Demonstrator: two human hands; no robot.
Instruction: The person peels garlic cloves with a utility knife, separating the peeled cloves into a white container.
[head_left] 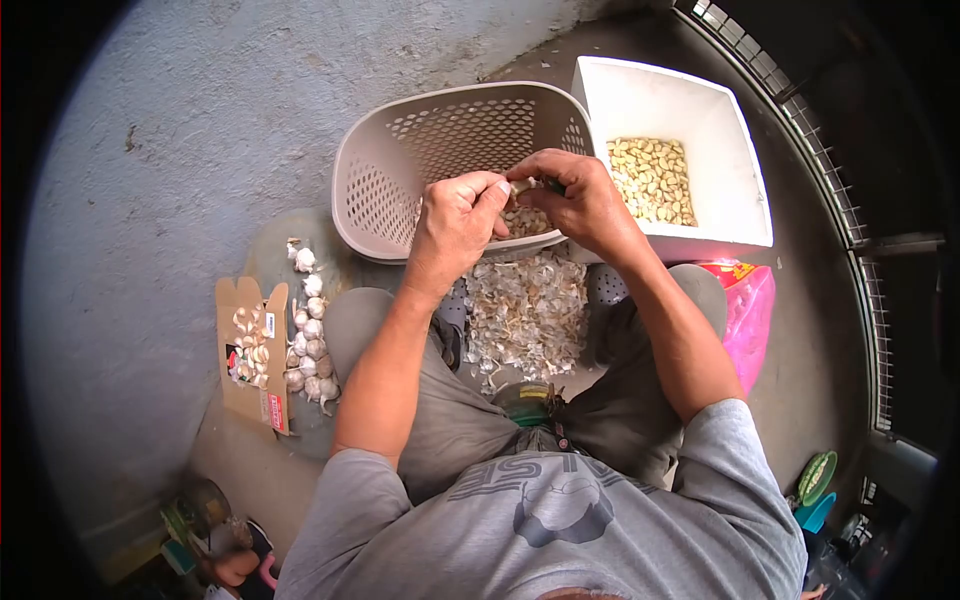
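Observation:
Over the front of a taupe plastic basket (355, 190), both hands meet at a pale garlic clove (521, 187). My left hand (452, 222) is closed, pinching the clove between thumb and fingers. Curled around from the other side, my right hand (592, 203) has its fingertips at the clove. A small dark green piece, perhaps a handle, shows between its thumb and index finger; the rest of it is hidden. Unpeeled garlic cloves (530, 222) lie in the bottom of the basket, partly covered by the hands.
A white foam box (725, 150) with peeled cloves (650, 180) stands right of the basket. Garlic skins (525, 310) are heaped between the feet. At left are whole garlic bulbs (312, 330) and cardboard (240, 400) bearing cloves. A pink bag (750, 320) sits beside the right knee.

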